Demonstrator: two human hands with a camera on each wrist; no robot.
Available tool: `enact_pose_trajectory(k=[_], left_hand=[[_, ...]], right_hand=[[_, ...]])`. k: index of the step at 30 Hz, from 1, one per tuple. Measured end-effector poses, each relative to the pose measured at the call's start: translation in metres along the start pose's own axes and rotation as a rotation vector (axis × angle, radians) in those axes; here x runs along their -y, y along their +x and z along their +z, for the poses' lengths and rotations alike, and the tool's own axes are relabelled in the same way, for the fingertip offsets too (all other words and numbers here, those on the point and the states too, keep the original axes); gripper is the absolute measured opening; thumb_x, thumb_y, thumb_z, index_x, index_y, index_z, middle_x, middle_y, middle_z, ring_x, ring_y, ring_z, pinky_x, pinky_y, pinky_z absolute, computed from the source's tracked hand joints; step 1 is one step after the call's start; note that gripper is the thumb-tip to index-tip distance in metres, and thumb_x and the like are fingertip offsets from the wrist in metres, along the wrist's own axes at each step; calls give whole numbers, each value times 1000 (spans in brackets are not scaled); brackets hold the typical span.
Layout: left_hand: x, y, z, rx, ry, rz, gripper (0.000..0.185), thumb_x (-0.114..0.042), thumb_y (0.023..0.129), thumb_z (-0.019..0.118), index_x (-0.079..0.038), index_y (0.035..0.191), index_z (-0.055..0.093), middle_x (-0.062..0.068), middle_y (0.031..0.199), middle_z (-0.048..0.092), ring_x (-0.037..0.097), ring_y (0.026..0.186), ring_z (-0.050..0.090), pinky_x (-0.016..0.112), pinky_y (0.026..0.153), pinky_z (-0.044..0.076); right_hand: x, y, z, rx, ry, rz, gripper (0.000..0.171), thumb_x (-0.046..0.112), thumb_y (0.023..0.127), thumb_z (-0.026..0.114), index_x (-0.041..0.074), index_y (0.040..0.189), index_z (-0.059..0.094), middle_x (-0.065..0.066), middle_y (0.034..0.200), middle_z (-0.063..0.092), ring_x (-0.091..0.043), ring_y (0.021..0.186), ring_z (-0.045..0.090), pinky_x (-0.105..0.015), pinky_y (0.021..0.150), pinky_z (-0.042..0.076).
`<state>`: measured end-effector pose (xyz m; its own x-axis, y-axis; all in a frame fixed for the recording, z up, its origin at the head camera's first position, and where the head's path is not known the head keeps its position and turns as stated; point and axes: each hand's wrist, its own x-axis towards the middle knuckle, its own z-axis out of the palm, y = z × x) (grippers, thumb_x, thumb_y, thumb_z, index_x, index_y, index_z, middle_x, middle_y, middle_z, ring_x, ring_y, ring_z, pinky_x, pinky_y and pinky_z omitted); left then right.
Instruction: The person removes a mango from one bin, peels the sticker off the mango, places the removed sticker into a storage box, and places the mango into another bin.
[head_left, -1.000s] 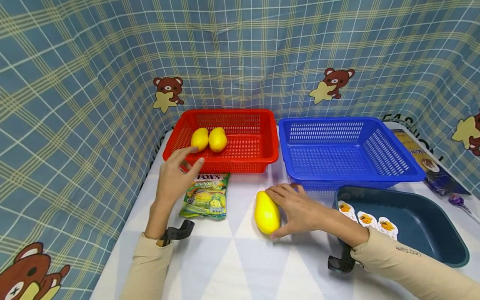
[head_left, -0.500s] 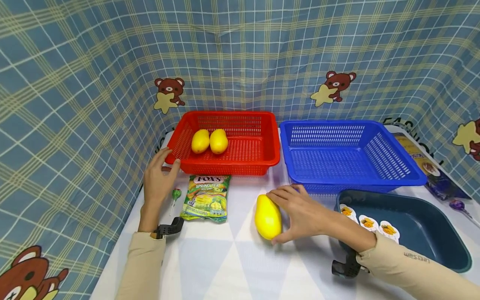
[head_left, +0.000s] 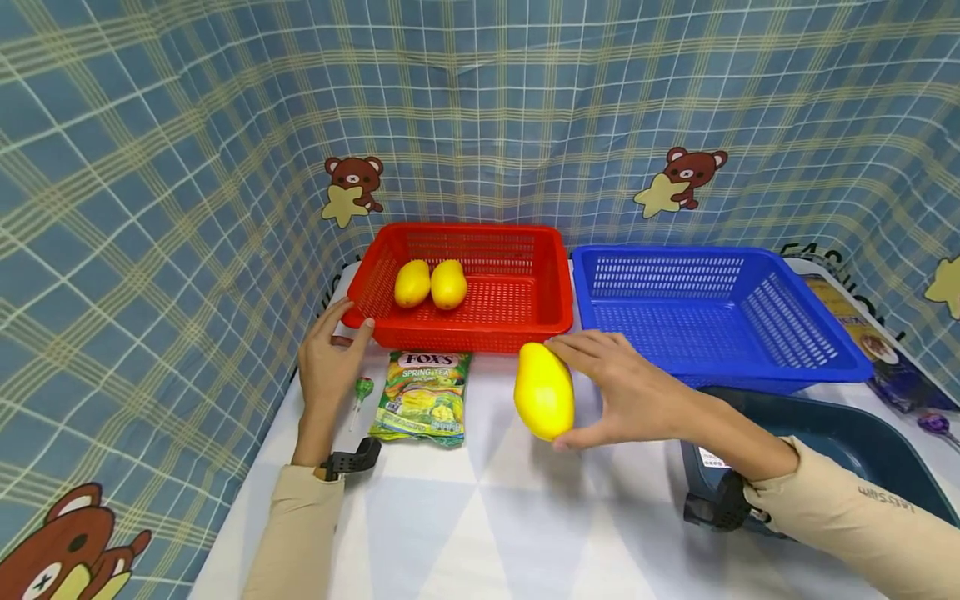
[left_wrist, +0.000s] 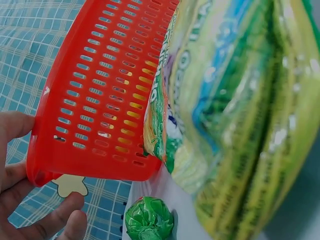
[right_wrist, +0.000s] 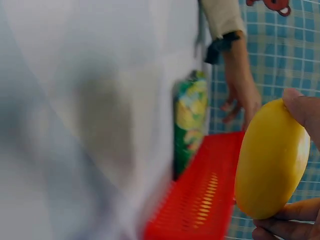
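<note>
My right hand (head_left: 630, 387) holds a yellow mango (head_left: 543, 392) between thumb and fingertips, raised above the white table with its shadow below. In the right wrist view the mango (right_wrist: 272, 160) hides part of the red basket. My left hand (head_left: 330, 358) is at the near left corner of the red basket (head_left: 457, 337), its fingertips touching the rim and its fingers loosely spread. Inside that basket two mangoes (head_left: 448, 285) lie side by side at the left. In the left wrist view a candy bag (left_wrist: 240, 120) covers much of the basket.
A Fox's candy bag (head_left: 423, 400) and a green lollipop (head_left: 363, 388) lie before the red basket. Right of it stands a blue basket (head_left: 720, 367). A dark teal tray (head_left: 892, 442), a purple lollipop (head_left: 934, 423) and a brown-purple packet (head_left: 877, 342) are at the right.
My right hand has lifted the mango off the table. The left hand has moved left, from over the red basket's front edge to its near left corner, uncovering the green lollipop.
</note>
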<state>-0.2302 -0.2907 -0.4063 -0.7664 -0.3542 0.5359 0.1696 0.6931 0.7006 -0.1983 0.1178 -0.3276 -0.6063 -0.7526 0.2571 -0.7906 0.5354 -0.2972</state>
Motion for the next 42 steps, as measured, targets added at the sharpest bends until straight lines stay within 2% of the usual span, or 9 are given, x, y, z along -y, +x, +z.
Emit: enact_pose_trajectory(k=[3, 6, 13, 16, 23, 27, 30, 36, 42], left_hand=[[0, 0, 1, -4, 2, -3, 49, -39, 93, 70, -15, 135, 65, -6, 141, 58, 23, 81, 66, 21, 70, 49], [0, 1, 1, -12, -15, 13, 49, -37, 93, 71, -14, 135, 65, -5, 140, 59, 25, 79, 67, 23, 69, 49], [3, 0, 2, -10, -23, -2, 52, -40, 92, 71, -14, 136, 64, -5, 142, 58, 24, 78, 67, 13, 66, 45], [3, 0, 2, -20, -41, 20, 52, -39, 92, 72, -12, 136, 64, -2, 142, 58, 26, 80, 68, 10, 67, 44], [6, 1, 1, -31, -32, 44, 51, -36, 92, 72, -10, 135, 64, 2, 141, 58, 30, 81, 69, 13, 68, 46], [6, 0, 2, -16, -26, 47, 53, -37, 92, 72, -10, 136, 64, 1, 142, 58, 30, 81, 68, 32, 71, 56], [5, 0, 2, -10, -25, 48, 53, -37, 92, 71, -10, 137, 63, 1, 143, 57, 29, 80, 68, 44, 71, 57], [7, 0, 1, -10, -8, 42, 53, -38, 92, 72, -13, 137, 63, -4, 143, 57, 24, 75, 66, 30, 67, 55], [9, -1, 0, 3, -15, 43, 53, -38, 93, 71, -12, 138, 62, -1, 144, 56, 25, 75, 67, 21, 66, 51]], right_hand=[[-6, 13, -15, -30, -2, -5, 106, 73, 69, 76, 8, 148, 48, -6, 146, 51, -29, 135, 40, -57, 104, 33], [-13, 31, -31, -45, -6, 7, 105, 68, 69, 80, 8, 148, 47, -7, 146, 51, -29, 135, 39, -60, 105, 31], [-28, 75, -62, -18, -90, 43, 106, 58, 68, 86, 4, 149, 46, -15, 147, 49, -34, 135, 37, -62, 105, 29], [-32, 91, -69, 1, -114, 62, 105, 58, 69, 85, 3, 149, 44, -17, 148, 46, -35, 137, 36, -62, 106, 27], [-40, 126, -68, 41, -137, 87, 108, 62, 69, 83, 4, 150, 43, -17, 151, 44, -35, 138, 33, -60, 103, 28], [-46, 145, -69, 71, -149, 104, 107, 62, 70, 81, 4, 151, 42, -17, 152, 42, -36, 139, 30, -60, 102, 28], [-51, 160, -71, 91, -154, 112, 107, 63, 71, 80, 4, 152, 40, -17, 153, 41, -36, 140, 30, -59, 101, 27], [-63, 190, -68, 145, -171, 127, 109, 67, 73, 77, 4, 153, 39, -18, 154, 40, -36, 139, 30, -57, 99, 28], [-76, 216, -56, 256, -200, 117, 103, 67, 74, 75, 4, 150, 43, -15, 150, 44, -36, 136, 33, -58, 100, 26]])
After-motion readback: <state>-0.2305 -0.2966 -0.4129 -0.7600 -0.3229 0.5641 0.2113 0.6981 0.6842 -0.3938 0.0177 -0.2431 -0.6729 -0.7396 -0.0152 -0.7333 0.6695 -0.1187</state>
